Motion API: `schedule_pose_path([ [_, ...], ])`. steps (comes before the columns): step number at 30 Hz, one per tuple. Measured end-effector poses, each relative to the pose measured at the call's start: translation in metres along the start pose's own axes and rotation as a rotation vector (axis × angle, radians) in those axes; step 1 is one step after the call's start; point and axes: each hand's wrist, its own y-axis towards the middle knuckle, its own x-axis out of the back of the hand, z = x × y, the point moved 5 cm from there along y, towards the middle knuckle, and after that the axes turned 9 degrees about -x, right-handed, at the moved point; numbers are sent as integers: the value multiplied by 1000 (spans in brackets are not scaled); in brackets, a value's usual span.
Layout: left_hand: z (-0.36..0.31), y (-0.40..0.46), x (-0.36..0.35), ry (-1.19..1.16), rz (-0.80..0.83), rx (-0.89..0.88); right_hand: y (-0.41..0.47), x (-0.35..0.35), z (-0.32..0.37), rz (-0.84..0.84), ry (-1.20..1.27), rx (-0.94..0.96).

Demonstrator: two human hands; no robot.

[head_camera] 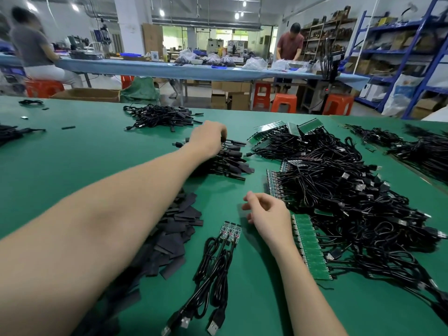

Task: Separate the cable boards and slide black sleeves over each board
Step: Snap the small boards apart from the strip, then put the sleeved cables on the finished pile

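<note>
The left hand reaches far across the green surface to the pile of sleeved cables, its fingers curled down onto one; whether it truly pinches it is hard to tell from behind. The right hand hovers loosely curled, holding nothing, just above the three joined cable boards lying with their USB leads trailing toward the viewer. Loose black sleeves are heaped left of them, under the left forearm; unseparated board strips with tangled cables lie to the right.
</note>
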Motion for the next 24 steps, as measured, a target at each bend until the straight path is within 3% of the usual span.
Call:
schedule_pose_path([
  [8, 28, -1, -23, 153, 198, 26, 0, -1, 3, -46, -129, 19],
  [13, 16, -15, -7, 81, 18, -6, -4, -1, 4, -24, -132, 25],
  [18, -20, -63, -1, -300, -176, 1, -4, 2, 11, 70, -173, 14],
  [24, -40, -152, -47, -980, -246, 392, -7, -6, 24, 178, -652, -22],
])
